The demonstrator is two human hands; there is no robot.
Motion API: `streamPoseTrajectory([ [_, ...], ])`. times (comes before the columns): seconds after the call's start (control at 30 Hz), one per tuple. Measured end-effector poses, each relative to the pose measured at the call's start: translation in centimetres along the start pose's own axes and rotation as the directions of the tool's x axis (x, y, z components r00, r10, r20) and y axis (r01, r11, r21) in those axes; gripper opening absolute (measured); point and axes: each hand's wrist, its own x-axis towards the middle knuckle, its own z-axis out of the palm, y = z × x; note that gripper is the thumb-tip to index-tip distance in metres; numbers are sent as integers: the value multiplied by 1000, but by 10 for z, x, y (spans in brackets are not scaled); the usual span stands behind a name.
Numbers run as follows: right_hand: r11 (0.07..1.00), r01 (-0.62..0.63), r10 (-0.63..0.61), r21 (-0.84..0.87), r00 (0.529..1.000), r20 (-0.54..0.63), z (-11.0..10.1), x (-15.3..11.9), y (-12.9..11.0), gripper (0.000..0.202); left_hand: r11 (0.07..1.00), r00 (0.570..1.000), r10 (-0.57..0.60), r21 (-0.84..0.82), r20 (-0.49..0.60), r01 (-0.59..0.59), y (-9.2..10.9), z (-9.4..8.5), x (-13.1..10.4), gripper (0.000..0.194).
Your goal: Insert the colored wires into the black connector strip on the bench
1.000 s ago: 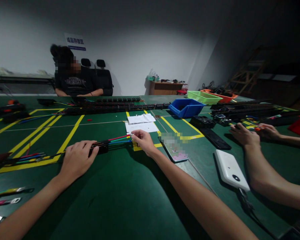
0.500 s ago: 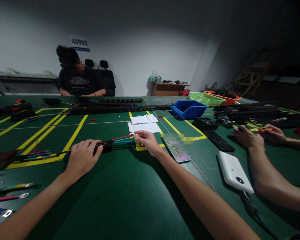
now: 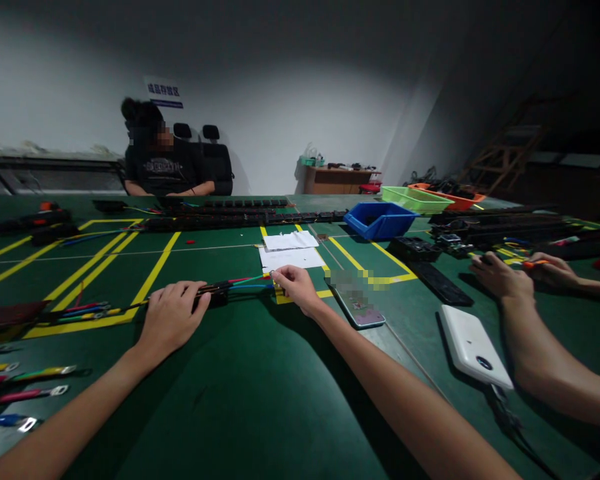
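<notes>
My left hand (image 3: 175, 312) lies over a black-sleeved cable harness (image 3: 217, 293), its fingers curled round it against the green table. Red, green and blue wires (image 3: 247, 283) fan out of the sleeve to the right. At their far ends my right hand (image 3: 297, 288) pinches the wire tips between thumb and fingers; the fingertips partly hide these ends. Left of my left hand, the harness's other end shows several coloured wires (image 3: 87, 309). Loose cables with metal ring lugs (image 3: 27, 395) lie at the lower left.
White papers (image 3: 291, 251) lie beyond my right hand, and a phone (image 3: 356, 303) to its right. A white power bank (image 3: 474, 347) sits near a co-worker's hands (image 3: 505, 277), which hold an orange-handled tool. A blue bin (image 3: 380, 221) stands farther back. Another person (image 3: 165, 163) sits across the table.
The view has shifted slightly, so things sit a little farther right. At my right fingertips the green wire now shows higher, and the red wire's end is less visible. Both hands keep their places.
</notes>
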Motion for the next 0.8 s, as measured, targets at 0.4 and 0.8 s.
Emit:
streamPoseTrajectory([
  [0.4, 1000, -11, 11, -10, 1000, -2, -2, -1, 5, 34, 1000, 1000, -14, -10, -5, 14, 4, -2, -2, 60],
  [0.8, 992, -78, 70, 101, 994, 83, -8, -5, -8, 41, 1000, 1000, -1, -23, -23, 0, 5, -1, -4, 57],
])
